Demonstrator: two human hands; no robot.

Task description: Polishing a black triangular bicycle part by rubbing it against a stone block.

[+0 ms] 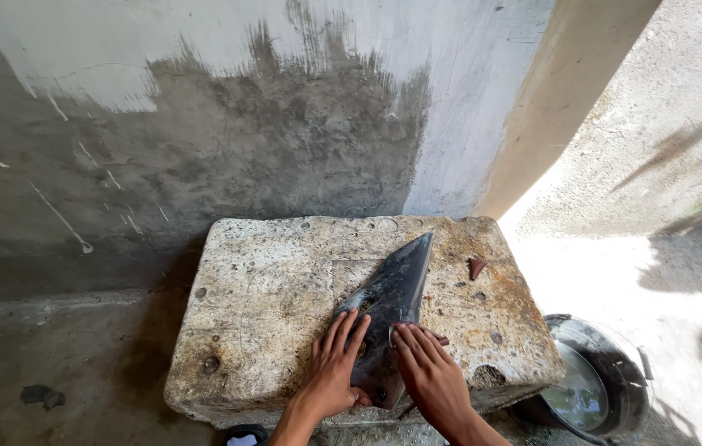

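Note:
A dark, pointed metal blade (398, 281) lies flat on a rough, pitted stone block (268, 289), its tip aimed at the block's far right. My left hand (336, 363) presses on the blade's near left part with fingers spread flat. My right hand (427, 372) rests just beside it, fingers flat on the blade's near right edge. Both hands sit at the block's near edge. The blade's near end is partly covered by my hands.
A dark round basin (603, 388) holding water stands on the ground to the block's right. A small reddish chip (475, 267) lies on the block's right side. A grey, partly plastered wall (202, 140) rises directly behind the block. Sunlit ground lies to the right.

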